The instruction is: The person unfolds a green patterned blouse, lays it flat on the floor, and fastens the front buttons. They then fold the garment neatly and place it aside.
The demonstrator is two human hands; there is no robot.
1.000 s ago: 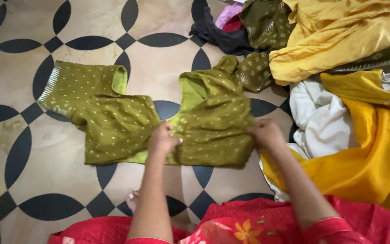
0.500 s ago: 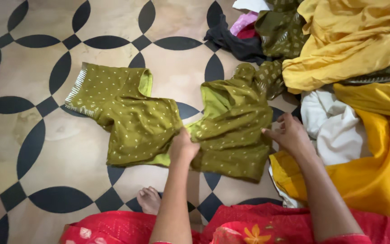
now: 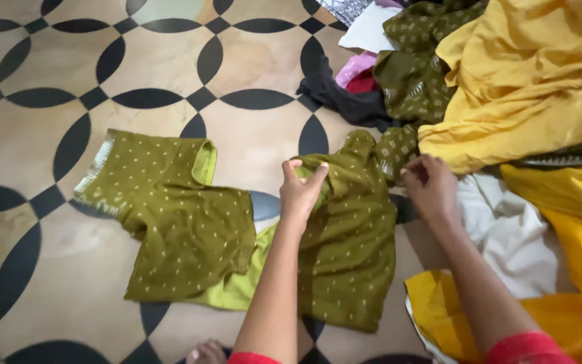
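A: Item 1, garment?

B: 1 olive-green blouse [image 3: 237, 229] with small pale dots and a lime lining, spread on the tiled floor [image 3: 250, 141], which is cream with black curved petal shapes. Its left half lies flat, sleeve toward the floor's left edge, a pale woven band at the cuff. Its right half is bunched and partly lifted.

A: Item 2, hands?

B: The left hand [image 3: 301, 192] is closed in a pinch on the upper edge of the blouse's right half, fingers curled over the cloth, thumb beneath. The right hand [image 3: 432, 189] is at the blouse's right sleeve where it meets the heap of clothes; fingers bent, narrow, touching the fabric there. I cannot tell whether it actually grips the cloth. Both forearms come up from the bottom edge; red sleeves show at the elbows.

A: Item 3, surroundings?

B: A heap along the floor's right edge: a large yellow cloth [image 3: 533, 87] at the top right, a second olive dotted piece [image 3: 412, 74] beside it, a black garment [image 3: 338, 101] and a pink one [image 3: 355, 67] further in, a white cloth [image 3: 506, 229] just right of the right hand, more yellow fabric [image 3: 574, 290] at the bottom right corner. Toes [image 3: 207, 352] show at the bottom edge.
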